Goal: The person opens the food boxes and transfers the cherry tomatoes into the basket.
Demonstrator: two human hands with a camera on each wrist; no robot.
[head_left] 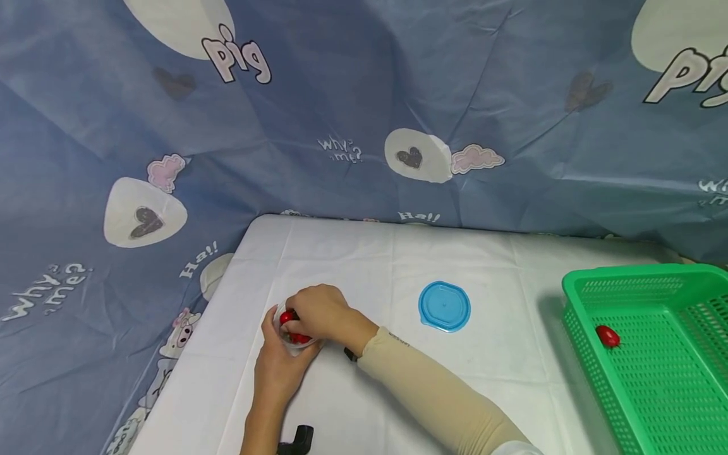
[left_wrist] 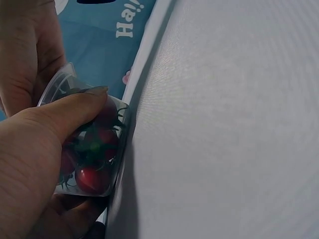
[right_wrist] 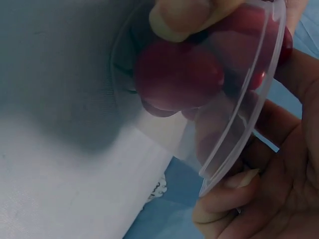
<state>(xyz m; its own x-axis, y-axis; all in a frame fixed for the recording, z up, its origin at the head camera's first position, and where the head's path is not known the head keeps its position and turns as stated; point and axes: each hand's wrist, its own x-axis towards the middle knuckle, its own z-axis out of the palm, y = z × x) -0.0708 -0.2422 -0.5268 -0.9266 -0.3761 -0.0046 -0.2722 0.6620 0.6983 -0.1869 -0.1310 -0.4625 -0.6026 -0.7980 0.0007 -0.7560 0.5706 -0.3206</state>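
Note:
Toward the left of the white table, my left hand (head_left: 279, 366) grips a small clear plastic container (head_left: 277, 320), its thumb laid along the side. Several red cherry tomatoes (left_wrist: 93, 178) with green stems show through the wall in the left wrist view. From above, my right hand (head_left: 325, 311) reaches into the mouth of the container, thumb and fingers curled around a cherry tomato (head_left: 287, 316). The right thumb (right_wrist: 182, 17) is inside the rim in the right wrist view, just above another tomato (right_wrist: 172, 74). The back of the right hand hides part of the contents.
A blue lid (head_left: 445, 306) lies flat on the table, right of the hands. Farther right stands a green plastic basket (head_left: 588, 354) with one red cherry tomato (head_left: 608, 336) inside. Behind the table hangs a blue printed cloth (head_left: 341, 95).

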